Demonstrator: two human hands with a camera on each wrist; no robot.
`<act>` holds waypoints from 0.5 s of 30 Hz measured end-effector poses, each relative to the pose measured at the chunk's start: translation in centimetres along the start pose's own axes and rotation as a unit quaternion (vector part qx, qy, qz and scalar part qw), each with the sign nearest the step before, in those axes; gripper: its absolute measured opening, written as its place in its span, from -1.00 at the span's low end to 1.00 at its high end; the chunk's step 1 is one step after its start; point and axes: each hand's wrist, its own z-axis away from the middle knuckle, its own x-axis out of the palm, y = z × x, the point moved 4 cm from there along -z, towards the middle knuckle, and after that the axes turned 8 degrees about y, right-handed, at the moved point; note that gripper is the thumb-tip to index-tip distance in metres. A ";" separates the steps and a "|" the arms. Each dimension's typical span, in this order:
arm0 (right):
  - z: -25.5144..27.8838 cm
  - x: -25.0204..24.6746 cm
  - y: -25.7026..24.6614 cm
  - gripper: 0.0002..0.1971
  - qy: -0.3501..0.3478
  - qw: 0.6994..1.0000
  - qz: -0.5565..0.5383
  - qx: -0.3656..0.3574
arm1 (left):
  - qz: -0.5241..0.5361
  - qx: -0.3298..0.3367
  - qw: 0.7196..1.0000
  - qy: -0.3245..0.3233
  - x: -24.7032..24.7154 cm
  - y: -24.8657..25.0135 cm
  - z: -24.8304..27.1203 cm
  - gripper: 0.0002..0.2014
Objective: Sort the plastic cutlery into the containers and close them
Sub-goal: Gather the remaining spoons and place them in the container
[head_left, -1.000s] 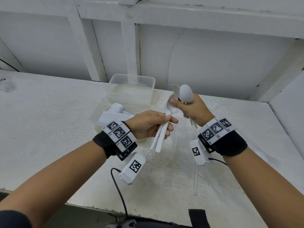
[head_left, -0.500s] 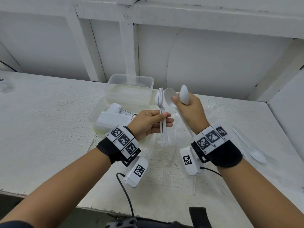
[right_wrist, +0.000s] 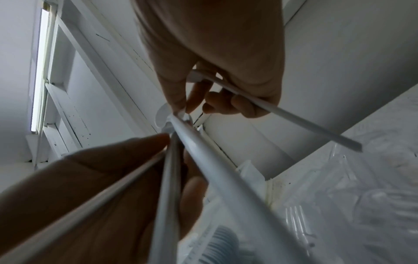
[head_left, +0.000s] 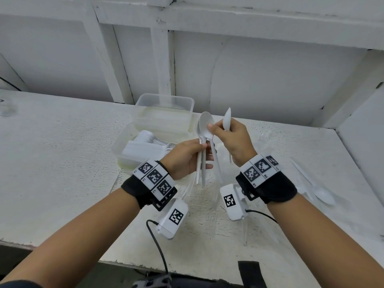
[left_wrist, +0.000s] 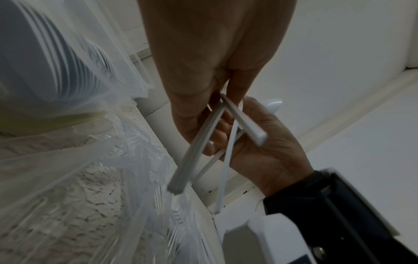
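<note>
Hands [head_left: 209, 146] above table's front edge [head_left: 62, 244]

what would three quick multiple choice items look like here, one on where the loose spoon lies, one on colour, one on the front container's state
1. The loose spoon on the table lies:
A. right of the right hand
B. left of the left hand
C. inside a container

2. The bunch of spoons that the left hand holds is:
A. black
B. white
C. red

3. The front container is:
A. lidded
B. open, holding cutlery
C. upside down

Answers: 1 A, it lies near the table's right edge; 2 B, all are white plastic; 3 B, stacked white cutlery shows inside, no lid.
</note>
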 end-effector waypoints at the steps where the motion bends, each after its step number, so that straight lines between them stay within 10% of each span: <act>1: 0.0 0.2 0.2 -0.74 0.004 1.000 0.001 0.002 | 0.002 -0.001 1.000 -0.006 0.1 0.1 0.0 -0.74; 15: 0.0 0.6 1.1 -0.80 -0.078 0.996 0.035 0.036 | 0.015 -0.034 0.994 -0.098 -0.5 -0.2 1.2 -0.73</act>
